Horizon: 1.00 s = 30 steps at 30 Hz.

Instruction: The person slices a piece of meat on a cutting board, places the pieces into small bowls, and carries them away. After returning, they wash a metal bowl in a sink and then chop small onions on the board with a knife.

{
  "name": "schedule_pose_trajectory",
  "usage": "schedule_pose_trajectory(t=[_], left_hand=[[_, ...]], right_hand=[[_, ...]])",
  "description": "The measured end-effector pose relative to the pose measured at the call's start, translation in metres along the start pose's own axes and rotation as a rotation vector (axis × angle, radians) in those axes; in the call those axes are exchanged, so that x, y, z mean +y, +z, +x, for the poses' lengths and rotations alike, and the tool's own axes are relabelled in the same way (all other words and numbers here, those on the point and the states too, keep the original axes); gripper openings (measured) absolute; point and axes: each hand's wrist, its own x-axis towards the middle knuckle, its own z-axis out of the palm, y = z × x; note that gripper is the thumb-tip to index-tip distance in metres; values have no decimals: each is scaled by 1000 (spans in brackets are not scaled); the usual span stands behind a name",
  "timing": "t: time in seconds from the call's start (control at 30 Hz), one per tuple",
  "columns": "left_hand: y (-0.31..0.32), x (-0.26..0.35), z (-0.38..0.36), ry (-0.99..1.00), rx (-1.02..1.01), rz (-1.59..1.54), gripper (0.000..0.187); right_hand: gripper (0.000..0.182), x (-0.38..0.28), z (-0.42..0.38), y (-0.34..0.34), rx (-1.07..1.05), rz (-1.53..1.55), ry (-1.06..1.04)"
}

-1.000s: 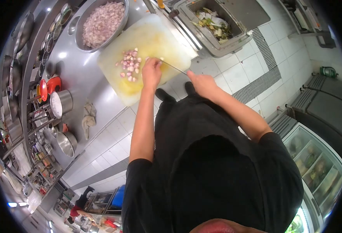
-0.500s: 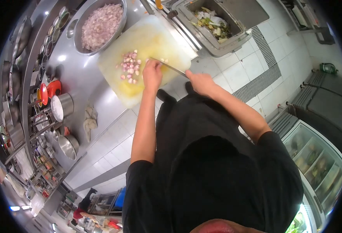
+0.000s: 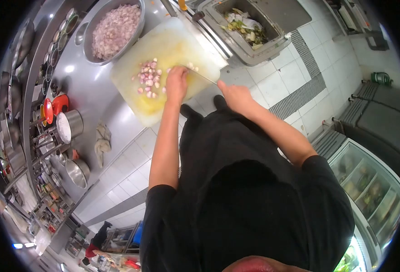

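Note:
My right hand (image 3: 235,96) is wrapped round the handle of a knife (image 3: 204,77), whose blade reaches over the right part of a yellow-stained white cutting board (image 3: 147,117). Beside the blade's tip, my left hand (image 3: 177,82) is closed, its fingers bent down at the board. Whatever they pinch is hidden beneath them. To the left of that hand lies a loose pile of small peeled shallots (image 3: 149,78). A few pale shallot pieces (image 3: 192,66) rest just beyond the blade.
A metal basin (image 3: 142,28) of shallots stands behind the board. Beyond the counter's edge is a grey bin (image 3: 250,61) with vegetable scraps. A crumpled cloth (image 3: 102,145), a pot (image 3: 69,127) and a steel bowl (image 3: 77,173) sit leftward. Another person (image 3: 92,249) is far off, lower left.
The whole view has shifted slightly left. The knife is still in my right hand, and my left hand remains by its tip; the pieces beyond the blade show more clearly.

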Motion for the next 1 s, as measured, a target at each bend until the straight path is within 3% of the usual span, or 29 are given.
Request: schedule_pose_trajectory(t=[0.07, 1.0], left_hand=[[1, 0, 0, -3, 5, 7, 8], [8, -5, -13, 14, 116, 88, 8]], right_hand=[[31, 8, 9, 10, 77, 55, -55], [40, -2, 9, 10, 76, -11, -76]])
